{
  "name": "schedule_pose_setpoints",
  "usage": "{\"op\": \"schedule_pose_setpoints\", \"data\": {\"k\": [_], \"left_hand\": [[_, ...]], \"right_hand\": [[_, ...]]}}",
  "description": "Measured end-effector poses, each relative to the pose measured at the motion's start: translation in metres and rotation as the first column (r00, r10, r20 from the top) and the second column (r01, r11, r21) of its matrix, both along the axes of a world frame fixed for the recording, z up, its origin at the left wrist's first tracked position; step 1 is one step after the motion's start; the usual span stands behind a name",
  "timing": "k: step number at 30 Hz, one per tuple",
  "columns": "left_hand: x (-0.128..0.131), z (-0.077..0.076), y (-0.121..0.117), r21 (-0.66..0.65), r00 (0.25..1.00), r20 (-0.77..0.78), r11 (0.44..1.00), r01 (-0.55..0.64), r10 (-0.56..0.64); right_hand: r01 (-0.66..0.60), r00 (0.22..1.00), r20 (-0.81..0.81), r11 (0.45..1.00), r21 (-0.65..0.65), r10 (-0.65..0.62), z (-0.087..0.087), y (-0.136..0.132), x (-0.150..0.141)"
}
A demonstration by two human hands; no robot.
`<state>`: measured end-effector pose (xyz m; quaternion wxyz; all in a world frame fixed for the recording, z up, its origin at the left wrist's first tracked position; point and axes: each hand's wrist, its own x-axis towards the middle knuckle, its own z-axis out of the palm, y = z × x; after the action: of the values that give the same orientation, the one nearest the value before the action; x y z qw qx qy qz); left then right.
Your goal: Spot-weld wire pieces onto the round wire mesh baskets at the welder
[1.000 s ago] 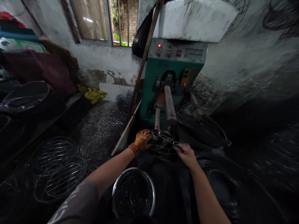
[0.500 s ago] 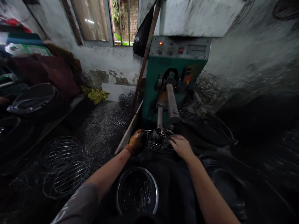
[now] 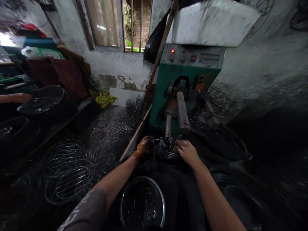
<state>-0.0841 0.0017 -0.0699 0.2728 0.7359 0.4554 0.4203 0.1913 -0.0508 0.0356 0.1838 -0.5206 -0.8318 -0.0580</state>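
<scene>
A round wire rack [image 3: 168,155] is held between my two hands, low in front of the green spot welder [image 3: 158,93]. My left hand [image 3: 143,146], in an orange-brown glove, is closed on the rack's left side. The bare fingers of my right hand [image 3: 186,149] pinch its right side, close to the welder's electrode tip; a small wire piece there is too dark to make out. The upper electrode arm [image 3: 183,110] reaches over the rack, and the lower arm [image 3: 168,125] comes down behind it. A metal-rimmed bowl [image 3: 164,205] with short wire pieces sits below, near my body.
Round wire grids [image 3: 72,183] lie at the left, beside a heap of bent wire parts [image 3: 106,128]. A wooden board [image 3: 136,138] stands left of the welder. A co-worker's hand [image 3: 22,98] is over a black tub [image 3: 60,99]. Dark wire parts [image 3: 221,134] lie at the right.
The view has shifted, so the scene sits slightly lower and further right. Both hands still hold the rack at the electrodes. More of the co-worker's hand shows at the left.
</scene>
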Motion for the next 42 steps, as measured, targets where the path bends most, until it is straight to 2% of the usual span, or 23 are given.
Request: {"op": "schedule_pose_setpoints", "data": {"k": [3,6,9,12,15,17,20,22,25,29,32,37,42], "left_hand": [[0.006,-0.008,0.004,0.061,0.999,-0.054,0.998,0.008,-0.004],[0.013,-0.016,0.007,0.111,0.999,-0.043,0.994,0.018,-0.013],[0.01,-0.012,0.005,0.116,0.998,-0.056,0.993,0.021,-0.015],[-0.004,0.01,-0.011,0.157,0.986,-0.161,0.985,0.074,-0.049],[-0.011,0.043,-0.033,0.314,0.978,-0.21,0.947,0.065,0.003],[-0.002,0.064,-0.043,0.389,0.967,-0.251,0.919,0.058,0.045],[0.024,0.084,-0.042,0.393,0.923,-0.375,0.916,0.077,0.083],[0.038,0.086,-0.034,0.335,0.888,-0.455,0.937,0.101,0.067],[0.043,0.074,-0.023,0.242,0.864,-0.502,0.965,0.1,0.036],[0.025,0.047,-0.019,0.193,0.913,-0.407,0.977,0.087,0.0],[0.009,0.035,-0.021,0.145,0.956,-0.293,0.988,0.05,-0.005],[-0.005,0.036,-0.018,0.049,0.977,-0.212,0.999,-0.012,0.022],[-0.005,0.04,-0.015,0.024,0.983,-0.181,0.999,-0.033,0.037]], "right_hand": [[0.0,1.0,0.002,1.0,-0.021,0.0,0.0,0.001,-0.002],[-0.014,1.0,-0.015,0.998,-0.058,0.013,0.002,0.0,-0.003],[0.029,0.989,-0.142,0.998,-0.06,-0.037,-0.002,-0.007,0.005],[0.135,0.915,-0.374,0.989,-0.066,-0.15,-0.019,-0.017,0.025],[0.252,0.775,-0.522,0.932,-0.262,-0.356,-0.042,-0.022,0.039],[0.274,0.679,-0.562,0.873,-0.403,-0.473,-0.052,-0.019,0.04],[0.272,0.608,-0.604,0.85,-0.451,-0.515,-0.054,-0.013,0.036],[0.305,0.626,-0.576,0.844,-0.441,-0.526,-0.047,-0.013,0.036],[0.334,0.704,-0.493,0.851,-0.405,-0.511,-0.033,-0.021,0.036],[0.247,0.841,-0.407,0.923,-0.296,-0.356,-0.015,-0.031,0.024],[0.183,0.915,-0.306,0.946,-0.266,-0.263,-0.003,-0.024,0.007],[0.169,0.969,-0.139,0.957,-0.236,-0.205,0.008,-0.001,-0.018],[0.252,0.958,-0.082,0.945,-0.207,-0.274,0.008,0.009,-0.025]]}}
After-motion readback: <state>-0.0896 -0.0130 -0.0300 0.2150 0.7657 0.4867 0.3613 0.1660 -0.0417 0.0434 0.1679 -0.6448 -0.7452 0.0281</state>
